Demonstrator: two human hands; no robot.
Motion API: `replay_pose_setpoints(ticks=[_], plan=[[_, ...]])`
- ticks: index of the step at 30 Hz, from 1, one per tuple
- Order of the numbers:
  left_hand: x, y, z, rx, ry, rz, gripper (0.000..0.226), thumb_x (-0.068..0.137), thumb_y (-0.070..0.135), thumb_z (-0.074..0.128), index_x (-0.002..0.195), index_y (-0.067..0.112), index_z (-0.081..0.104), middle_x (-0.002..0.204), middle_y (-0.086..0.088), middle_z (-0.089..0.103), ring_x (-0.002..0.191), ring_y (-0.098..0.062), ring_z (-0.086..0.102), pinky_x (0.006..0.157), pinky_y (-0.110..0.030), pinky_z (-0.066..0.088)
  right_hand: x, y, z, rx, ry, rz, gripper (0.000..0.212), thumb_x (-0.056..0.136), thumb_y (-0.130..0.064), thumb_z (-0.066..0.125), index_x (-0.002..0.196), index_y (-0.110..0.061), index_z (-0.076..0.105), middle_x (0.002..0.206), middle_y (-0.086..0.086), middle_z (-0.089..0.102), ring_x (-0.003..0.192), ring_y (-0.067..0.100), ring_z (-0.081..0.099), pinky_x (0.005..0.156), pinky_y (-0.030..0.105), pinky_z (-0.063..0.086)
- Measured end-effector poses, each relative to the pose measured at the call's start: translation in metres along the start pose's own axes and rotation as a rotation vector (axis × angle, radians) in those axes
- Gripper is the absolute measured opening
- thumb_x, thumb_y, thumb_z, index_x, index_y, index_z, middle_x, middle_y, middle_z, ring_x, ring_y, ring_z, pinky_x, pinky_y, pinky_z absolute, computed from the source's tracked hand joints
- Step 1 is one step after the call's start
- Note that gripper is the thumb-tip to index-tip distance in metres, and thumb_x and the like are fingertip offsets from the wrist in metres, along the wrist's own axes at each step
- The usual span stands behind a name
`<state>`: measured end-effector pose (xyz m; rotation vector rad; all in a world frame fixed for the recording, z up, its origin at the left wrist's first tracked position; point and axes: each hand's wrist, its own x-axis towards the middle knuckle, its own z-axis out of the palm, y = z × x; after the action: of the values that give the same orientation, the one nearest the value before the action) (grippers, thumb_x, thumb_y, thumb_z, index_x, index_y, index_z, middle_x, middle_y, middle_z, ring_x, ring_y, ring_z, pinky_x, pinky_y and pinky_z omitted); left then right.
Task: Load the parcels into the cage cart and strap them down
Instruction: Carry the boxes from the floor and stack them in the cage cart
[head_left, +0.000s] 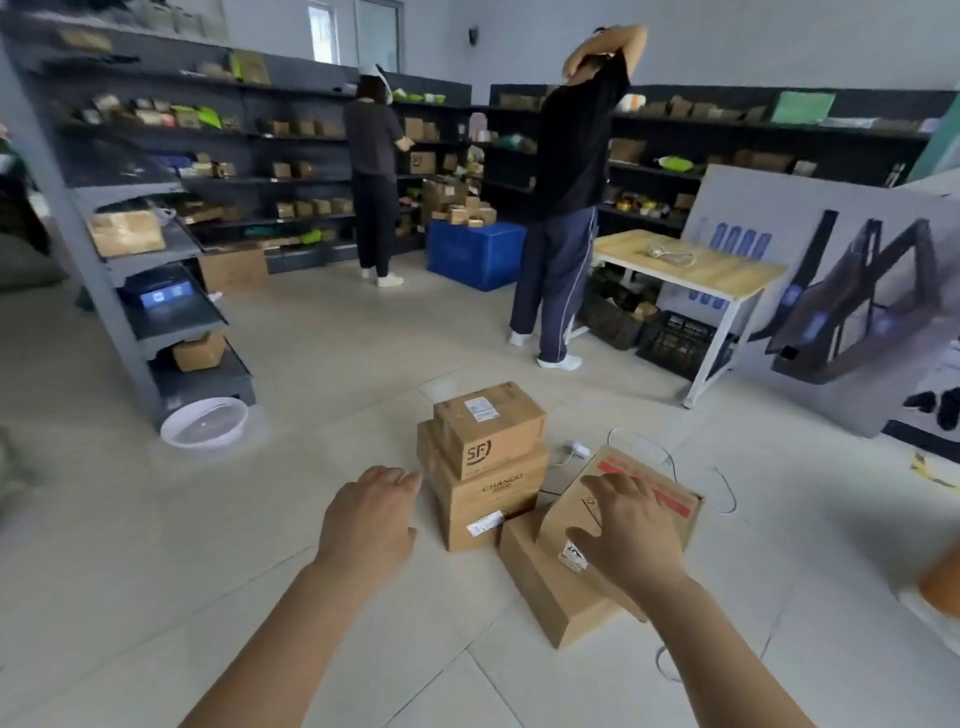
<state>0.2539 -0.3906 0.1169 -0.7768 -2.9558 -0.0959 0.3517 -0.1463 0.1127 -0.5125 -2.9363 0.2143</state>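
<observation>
Two bare hands reach down toward cardboard parcels on a tiled floor.

The left hand (371, 512) hovers with its fingers straight and relaxed, holding nothing, just beside a stack of two boxes: an SF box (488, 431) on top of a CHANDO box (483, 499). The right hand (631, 535) lies with its fingers spread wide on a tilted box with red tape (670, 512). That box leans on a plain box (545, 592) lying flat beside the stack. Farther back, two people stand facing shelves of parcels, with a blue crate (475, 254) between them and a wooden table (727, 275) at the right.
</observation>
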Motion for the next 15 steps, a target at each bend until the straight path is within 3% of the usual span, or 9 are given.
replay_pose_setpoints(ticks=[5,10,15], plan=[[0.079,0.04,0.03,-0.021,-0.058,0.13,0.047,0.091,0.027,0.056,0.136,0.021,0.046,0.134,0.005,0.051,0.128,-0.015,0.044,0.096,-0.029,0.043,0.041,0.05,0.008,-0.026,-0.062,0.153,0.063,0.088,-0.045,0.061,0.143,-0.026,0.039,0.146,-0.002,0.04,0.136,0.021,0.033,0.109,0.032,0.031],[0.143,0.085,0.066,-0.065,-0.165,0.199,0.029,0.088,0.026,0.054,0.116,0.023,0.054,0.116,0.006,0.057,0.114,-0.017,0.052,0.074,-0.026,0.04,0.074,0.11,0.029,-0.044,-0.137,0.26,0.065,0.087,-0.043,0.06,0.145,-0.025,0.037,0.144,-0.001,0.042,0.133,0.021,0.036,0.108,0.031,0.031],[0.207,0.145,0.108,-0.088,-0.239,0.225,0.032,0.089,0.031,0.058,0.119,0.022,0.053,0.123,0.004,0.057,0.115,-0.017,0.053,0.084,-0.029,0.046,0.117,0.183,0.051,-0.074,-0.218,0.318,0.063,0.088,-0.043,0.06,0.144,-0.023,0.038,0.14,0.001,0.046,0.131,0.021,0.037,0.108,0.033,0.032]])
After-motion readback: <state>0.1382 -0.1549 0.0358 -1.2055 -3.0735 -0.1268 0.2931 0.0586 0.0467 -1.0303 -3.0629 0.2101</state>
